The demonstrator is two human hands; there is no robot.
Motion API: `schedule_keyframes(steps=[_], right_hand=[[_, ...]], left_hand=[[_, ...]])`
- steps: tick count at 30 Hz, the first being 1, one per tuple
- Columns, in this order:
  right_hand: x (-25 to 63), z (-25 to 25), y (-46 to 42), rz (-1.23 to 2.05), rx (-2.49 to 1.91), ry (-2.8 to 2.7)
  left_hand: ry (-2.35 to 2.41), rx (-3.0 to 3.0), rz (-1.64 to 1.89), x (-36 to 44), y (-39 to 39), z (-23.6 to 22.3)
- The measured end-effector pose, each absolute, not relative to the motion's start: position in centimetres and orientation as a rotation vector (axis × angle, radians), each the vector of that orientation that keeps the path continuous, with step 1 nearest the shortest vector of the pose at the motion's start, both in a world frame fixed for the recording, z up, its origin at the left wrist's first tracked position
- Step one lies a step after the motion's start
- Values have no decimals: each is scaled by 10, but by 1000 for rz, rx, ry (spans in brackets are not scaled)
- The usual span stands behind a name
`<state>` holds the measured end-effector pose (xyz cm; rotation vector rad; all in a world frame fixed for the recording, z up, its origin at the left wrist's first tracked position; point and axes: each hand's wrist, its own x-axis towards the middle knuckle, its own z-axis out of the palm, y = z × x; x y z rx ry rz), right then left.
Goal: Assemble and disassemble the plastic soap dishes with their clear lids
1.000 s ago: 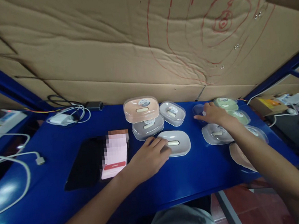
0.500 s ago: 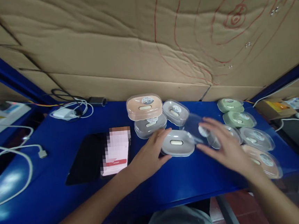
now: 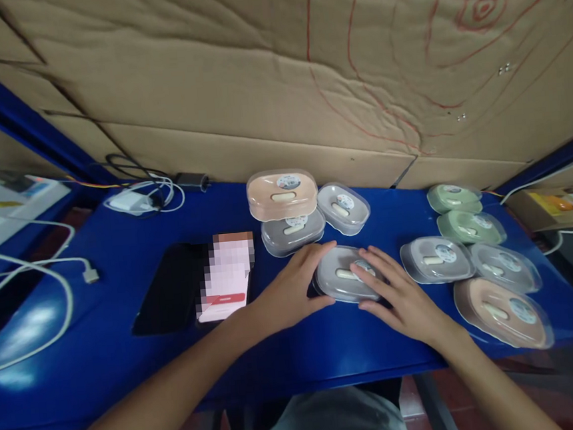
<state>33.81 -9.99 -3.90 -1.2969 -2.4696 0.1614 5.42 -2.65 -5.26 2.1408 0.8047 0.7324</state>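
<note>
In front of me on the blue table sits a grey oval box point(image 3: 341, 262) with a pale bar in its middle, its clear lid point(image 3: 337, 254) over it. Around the box's left end curve the fingers and thumb of my left hand point(image 3: 295, 284). On the right end, my right hand point(image 3: 398, 292) grips the lid, fingers over its top and thumb at the near edge. Whether the lid is fully seated cannot be seen under my fingers. Just behind stand a lidded peach box point(image 3: 270, 203), a grey box point(image 3: 283, 242) partly covered by it, and another grey box point(image 3: 357, 217).
To the right are lidded boxes: two green point(image 3: 452, 195), two grey point(image 3: 436, 272) and a peach one point(image 3: 479, 298). A lit phone point(image 3: 229, 273) and a black flat item point(image 3: 165, 289) lie left. White cables point(image 3: 67, 288) and a charger point(image 3: 132, 202) are further left. Cardboard point(image 3: 204, 81) stands behind.
My right hand has brought the clear lid leftward and down onto the grey box, which was uncovered. My left hand has stayed at the box's left end. The view has shifted slightly.
</note>
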Motion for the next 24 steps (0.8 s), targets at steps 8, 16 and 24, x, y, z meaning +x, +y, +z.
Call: schedule_keyframes(steps=[8,16,24], right_hand=[[337,-43,-101,106,-1272,-2493],[334,-48,-108,64,-1326,-2510],[331,-45,-112,193,-1302,-2449]], left_hand=[[767,2120,692,54,-26,-52],[717,2131,658,51,-27,-46],[712,2090,580,49,-25,-44]])
